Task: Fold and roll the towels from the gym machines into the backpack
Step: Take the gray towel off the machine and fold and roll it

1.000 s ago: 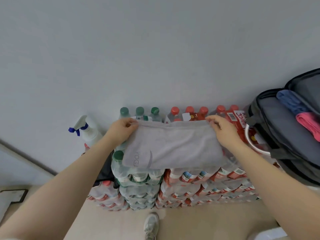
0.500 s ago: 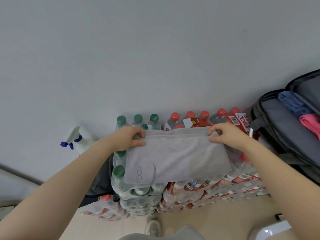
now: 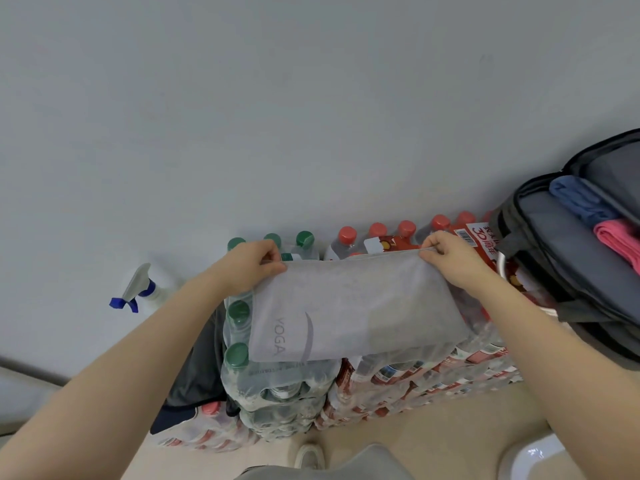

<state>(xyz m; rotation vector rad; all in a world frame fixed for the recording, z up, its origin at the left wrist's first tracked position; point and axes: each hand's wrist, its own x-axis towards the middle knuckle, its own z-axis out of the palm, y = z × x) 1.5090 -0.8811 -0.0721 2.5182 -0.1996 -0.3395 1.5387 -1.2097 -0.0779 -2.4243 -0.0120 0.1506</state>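
A folded grey towel (image 3: 356, 310) printed with "YOGA" lies flat on top of stacked packs of bottled water. My left hand (image 3: 251, 266) pinches its far left corner. My right hand (image 3: 450, 258) pinches its far right corner, and the far edge is stretched straight between them. At the right an open grey backpack (image 3: 554, 251) rests on the packs. A rolled blue towel (image 3: 578, 202) and a rolled pink towel (image 3: 620, 240) sit inside it.
Shrink-wrapped packs of green-capped bottles (image 3: 239, 355) and red-capped bottles (image 3: 405, 375) stand against a plain grey wall (image 3: 311, 116). A spray bottle (image 3: 142, 289) with a blue nozzle stands to the left. Dark cloth (image 3: 197, 382) hangs beside the packs. My shoe (image 3: 308, 457) shows on the beige floor.
Both hands have stayed on the towel's far corners and pulled its far edge taut. The camera has tilted, so everything sits a little lower and to the right.
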